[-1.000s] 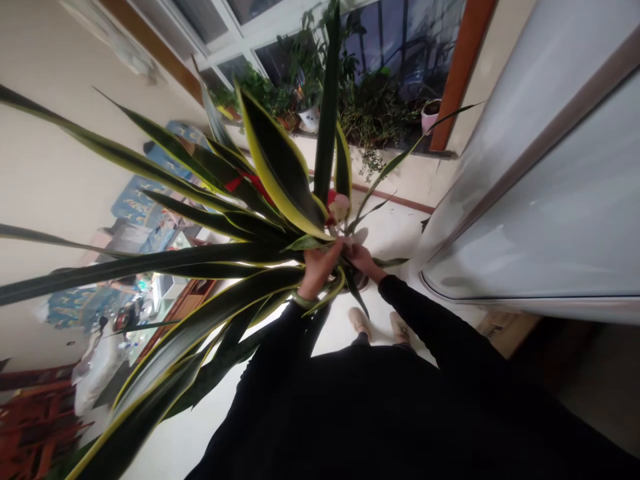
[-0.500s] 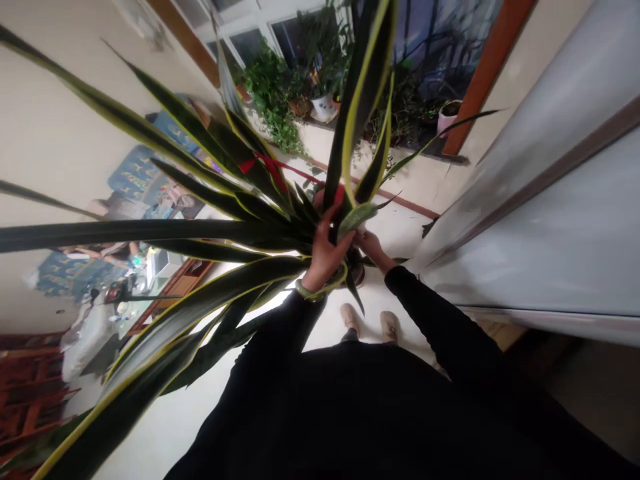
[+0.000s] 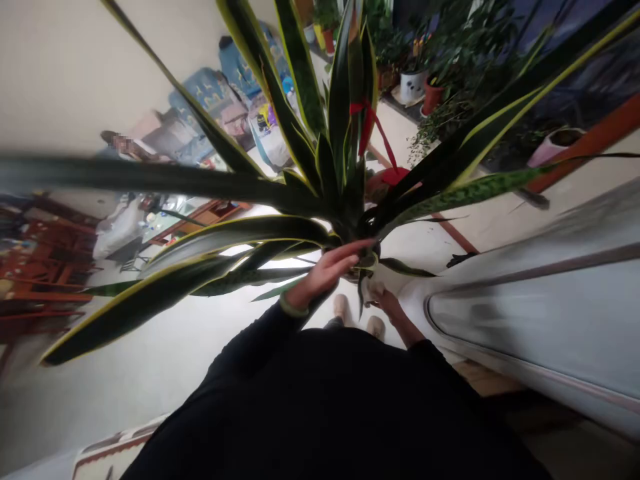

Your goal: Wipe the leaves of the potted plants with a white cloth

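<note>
- Far to the left of your left hand are red-brown wooden chairs, close together.
- Nearer in, but well apart from your left hand, is a person by a blue sofa with a yellow pattern. A low table with a pale green top is on that side too, with lots of little things on it.
- Your left hand is flat, with its fingers nearly straight and nothing in its grip. A pale green ring-shaped bangle goes around that wrist. You can't tell if your fingertips touch the leaves.
- The big plant with long, dark green, yellow-edged leaves is right in front of your hands. Its leaves spread out both ways, and its bottom is just past your left fingertips.
- A bright red ribbon hangs among the leaves, past your left hand.
- Your right hand is lower and just beside the plant. Its fingers pinch a small, crumpled, whitish piece, maybe cloth or paper.
- Past your right hand, farther off, are a round white pot and a pink pot.
- To the right of your right hand is a big, shiny, pale grey cabinet.
</note>
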### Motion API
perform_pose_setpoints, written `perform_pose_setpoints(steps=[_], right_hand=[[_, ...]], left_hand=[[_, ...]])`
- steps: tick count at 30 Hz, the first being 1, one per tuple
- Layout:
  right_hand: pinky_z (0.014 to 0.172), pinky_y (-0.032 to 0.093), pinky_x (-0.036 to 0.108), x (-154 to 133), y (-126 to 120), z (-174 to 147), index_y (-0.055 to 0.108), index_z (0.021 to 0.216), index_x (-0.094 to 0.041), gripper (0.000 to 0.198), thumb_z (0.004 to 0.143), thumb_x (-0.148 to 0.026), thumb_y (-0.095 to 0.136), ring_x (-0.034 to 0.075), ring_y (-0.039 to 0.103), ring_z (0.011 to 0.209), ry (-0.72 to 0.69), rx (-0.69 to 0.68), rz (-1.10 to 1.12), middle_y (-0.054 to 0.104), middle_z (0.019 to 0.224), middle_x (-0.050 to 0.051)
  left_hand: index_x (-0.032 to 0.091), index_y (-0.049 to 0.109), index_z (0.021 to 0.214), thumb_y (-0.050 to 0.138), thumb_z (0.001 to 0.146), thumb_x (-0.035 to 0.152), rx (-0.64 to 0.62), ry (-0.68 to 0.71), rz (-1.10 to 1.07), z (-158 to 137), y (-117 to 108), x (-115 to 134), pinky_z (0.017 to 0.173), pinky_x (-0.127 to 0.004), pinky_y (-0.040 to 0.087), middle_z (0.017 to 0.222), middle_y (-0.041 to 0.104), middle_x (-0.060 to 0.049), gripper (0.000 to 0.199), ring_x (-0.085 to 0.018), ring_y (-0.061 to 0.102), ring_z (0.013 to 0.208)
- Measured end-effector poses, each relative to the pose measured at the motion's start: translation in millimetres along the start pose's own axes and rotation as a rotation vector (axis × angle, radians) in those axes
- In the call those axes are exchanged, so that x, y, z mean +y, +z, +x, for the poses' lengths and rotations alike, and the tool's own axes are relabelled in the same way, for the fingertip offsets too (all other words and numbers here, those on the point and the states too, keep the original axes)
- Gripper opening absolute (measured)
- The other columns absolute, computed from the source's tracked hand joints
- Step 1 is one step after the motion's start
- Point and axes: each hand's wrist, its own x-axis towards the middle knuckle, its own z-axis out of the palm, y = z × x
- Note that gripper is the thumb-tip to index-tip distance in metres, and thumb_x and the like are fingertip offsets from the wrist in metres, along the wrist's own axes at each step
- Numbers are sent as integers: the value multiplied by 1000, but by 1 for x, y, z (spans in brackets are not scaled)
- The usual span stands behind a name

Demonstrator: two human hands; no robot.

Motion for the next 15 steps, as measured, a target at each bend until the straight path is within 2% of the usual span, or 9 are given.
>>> perform_pose_setpoints(steps=[2, 4, 7, 9, 11, 13, 15], right_hand=[[84, 72, 43, -13, 5, -1, 71, 103, -18, 21, 92, -36, 69, 33, 83, 98, 38, -44, 137, 82, 103, 19], [88, 72, 42, -34, 6, 1, 72, 104, -20, 20, 90, -33, 72, 31, 82, 102, 31, -81, 256, 83, 107, 17], [90, 72, 40, -71, -2, 5, 72, 98, -21, 21, 81, -30, 80, 26, 81, 99, -38, -96, 548, 84, 105, 9], [83, 72, 38, -89, -12, 5, 72, 90, -21, 23, 71, -25, 85, 23, 79, 90, -87, -69, 751, 82, 95, 4], [77, 71, 36, -96, -22, 1, 73, 87, -20, 25, 66, -23, 87, 21, 77, 85, -132, -8, 861, 81, 89, 3], [73, 70, 35, -92, -28, -7, 74, 89, -20, 27, 66, -24, 86, 21, 77, 85, -176, 99, 914, 80, 89, 2], [71, 69, 33, -77, -28, -16, 72, 90, -20, 27, 66, -27, 84, 21, 76, 85, -212, 262, 966, 80, 90, 1]], left_hand=[[34, 74, 150, 65, 109, 52, -57, -47, 81, -34, -5, 6, 128, -50, 54, 155, 72, -7, 46, -30, 67, 149], [35, 77, 144, 72, 104, 49, -29, -93, 235, -67, -17, 7, 123, -49, 58, 151, 75, -6, 43, -30, 73, 141], [31, 83, 131, 71, 104, 52, 89, -204, 415, -112, -50, -2, 117, -48, 62, 139, 82, -7, 37, -29, 78, 130], [25, 87, 116, 69, 104, 56, 85, -309, 495, -135, -77, -12, 108, -47, 66, 123, 86, -9, 37, -31, 82, 116], [24, 87, 116, 70, 102, 55, 14, -391, 560, -150, -102, -22, 105, -49, 67, 121, 86, -11, 38, -32, 82, 111], [28, 84, 126, 73, 99, 52, -95, -430, 536, -154, -120, -29, 105, -49, 67, 134, 83, -9, 38, -32, 81, 115], [32, 78, 141, 73, 100, 49, -210, -440, 458, -151, -132, -31, 108, -48, 66, 149, 76, -6, 44, -31, 80, 121]])
